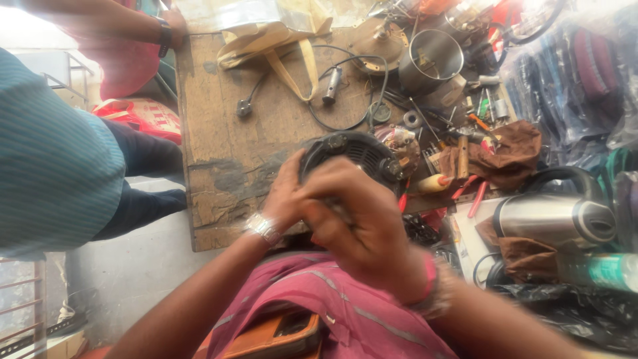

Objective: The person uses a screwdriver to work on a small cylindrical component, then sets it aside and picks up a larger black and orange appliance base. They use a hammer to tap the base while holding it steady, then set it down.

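Both hands are on the black round motor housing (352, 156), which sits at the near edge of the wooden bench (219, 153), right in front of the person. Left hand (282, 196) is cupped round its left rim w/ fingers curled on, wristwatch (262, 227) showing. Right hand (362, 223) is bunched over the near side of it, fingers pressed together on something small; what it pinches I can't tell, it's blurred and hidden by the knuckles.

Progress, as a guess: the housing looks opened up, w/ windings and bare parts showing just past the right hand, so it seems mid-job rather than finished. No cover or screws clearly back on. Can't say more than that.

Just right of the right hand lies a yellow-handled screwdriver (432, 183), then red-handled pliers (475, 196) and a brown rag (508, 156). Further right, a steel kettle (555, 216). Beyond the hands: a black cable with plug (244, 106) and a metal pot (432, 56). Far left of the left hand stands another person in a striped teal shirt (46, 159); their hand rests at the bench's far corner.
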